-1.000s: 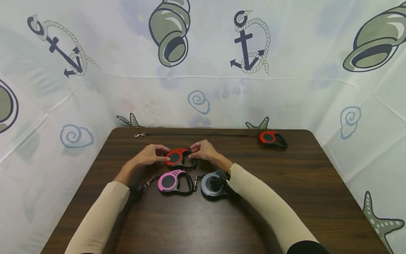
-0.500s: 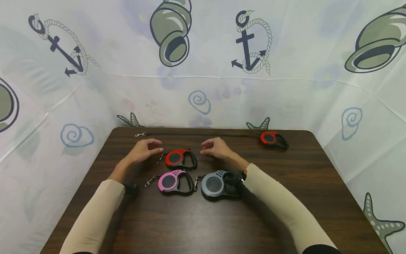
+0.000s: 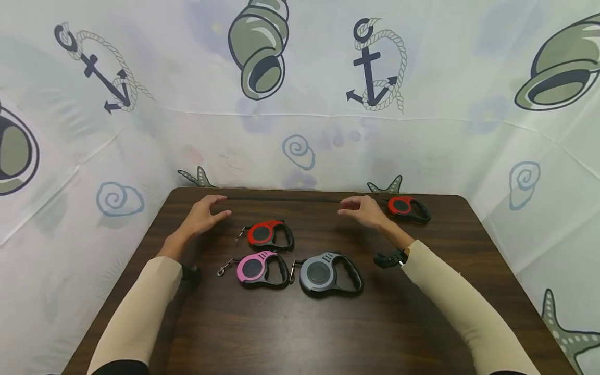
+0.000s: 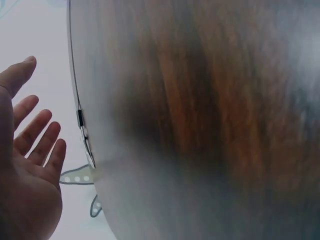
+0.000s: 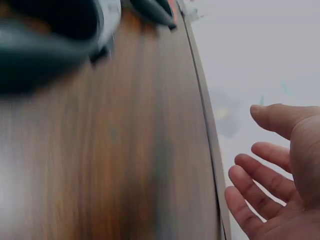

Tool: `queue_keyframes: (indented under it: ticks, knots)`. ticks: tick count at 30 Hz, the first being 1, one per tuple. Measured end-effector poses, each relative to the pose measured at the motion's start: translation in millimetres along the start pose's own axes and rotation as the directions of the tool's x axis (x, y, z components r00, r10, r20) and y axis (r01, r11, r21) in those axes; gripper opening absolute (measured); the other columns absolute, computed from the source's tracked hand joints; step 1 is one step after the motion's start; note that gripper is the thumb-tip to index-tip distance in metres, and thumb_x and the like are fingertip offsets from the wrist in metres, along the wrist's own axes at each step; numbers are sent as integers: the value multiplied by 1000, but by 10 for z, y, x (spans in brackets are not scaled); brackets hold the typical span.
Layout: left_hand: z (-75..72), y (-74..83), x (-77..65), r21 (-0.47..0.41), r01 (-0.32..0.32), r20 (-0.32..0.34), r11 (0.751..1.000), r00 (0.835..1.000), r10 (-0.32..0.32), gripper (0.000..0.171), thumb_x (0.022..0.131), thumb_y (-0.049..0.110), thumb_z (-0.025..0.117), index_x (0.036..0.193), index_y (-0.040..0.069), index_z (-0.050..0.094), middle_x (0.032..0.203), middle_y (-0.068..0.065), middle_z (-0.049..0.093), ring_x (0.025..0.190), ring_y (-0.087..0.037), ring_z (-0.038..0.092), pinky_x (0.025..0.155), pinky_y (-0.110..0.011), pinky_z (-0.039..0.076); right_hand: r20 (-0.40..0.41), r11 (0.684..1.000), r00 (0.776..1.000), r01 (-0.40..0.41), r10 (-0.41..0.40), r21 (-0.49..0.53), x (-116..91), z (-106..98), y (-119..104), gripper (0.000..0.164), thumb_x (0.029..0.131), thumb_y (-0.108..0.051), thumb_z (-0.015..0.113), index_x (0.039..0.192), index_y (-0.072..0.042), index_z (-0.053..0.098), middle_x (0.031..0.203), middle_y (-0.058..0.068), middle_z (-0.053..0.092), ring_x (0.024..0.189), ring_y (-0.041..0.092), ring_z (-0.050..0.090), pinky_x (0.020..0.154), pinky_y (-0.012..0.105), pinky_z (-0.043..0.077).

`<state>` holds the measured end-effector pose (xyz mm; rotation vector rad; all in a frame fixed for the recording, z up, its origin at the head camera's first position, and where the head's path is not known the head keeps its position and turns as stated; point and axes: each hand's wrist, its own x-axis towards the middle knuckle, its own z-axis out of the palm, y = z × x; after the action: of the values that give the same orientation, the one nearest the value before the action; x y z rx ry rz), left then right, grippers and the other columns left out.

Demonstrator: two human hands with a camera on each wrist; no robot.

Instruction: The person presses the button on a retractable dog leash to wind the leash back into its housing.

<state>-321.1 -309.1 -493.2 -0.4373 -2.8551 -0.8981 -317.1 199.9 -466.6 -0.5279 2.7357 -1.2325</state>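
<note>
Both hands are raised with fingers apart and hold nothing. My left hand (image 3: 199, 216) is above the table's back left, near the far end of a pulled-out leash cord (image 3: 290, 199); the left wrist view shows its metal clip (image 4: 87, 147) close to the fingers. Over the back right is my right hand (image 3: 367, 212), just left of a red retractable dog leash (image 3: 399, 205) that lies at that cord's other end. Between the hands and nearer me lie a second red retractable leash (image 3: 260, 234), a pink one (image 3: 251, 269) and a larger grey one (image 3: 319, 273).
The dark wooden table (image 3: 262, 333) carries all the leashes. A patterned white cloth (image 3: 323, 151) stands behind it and along both sides. Short metal clips stick out left of the pink, grey and nearer red leashes.
Both hands were at the nearer red leash, then let it go. They have since spread apart and moved toward the back edge, the right hand farther. The leashes stay put.
</note>
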Motion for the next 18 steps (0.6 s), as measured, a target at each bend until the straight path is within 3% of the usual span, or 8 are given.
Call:
queue_keyframes:
  ticks: [8,14,18]
  knots:
    - [9,-101,70,31,36,41,999,998,-37,69,100,27,75,152,-8,47,155,-34,45,143,-53,43,118,-66,32,-49,996,998,-32,28,-81,-140,-475,329,51,103,-31,72,142,1,63,139,24,66,127,41,62,105,58,50]
    - [33,-171,108,48,55,67,997,996,-58,73,101,29,74,155,-8,43,158,-35,41,147,-53,38,120,-67,28,-89,973,996,-37,17,-226,-185,-719,580,56,104,-35,69,146,2,60,145,31,58,114,49,64,101,63,50]
    - [47,-187,126,53,79,85,995,993,-83,77,102,32,72,157,-9,38,161,-36,37,149,-54,33,122,-67,25,-98,964,994,-66,42,-257,-244,-852,712,59,104,-33,69,148,4,56,151,34,50,133,54,52,108,68,43]
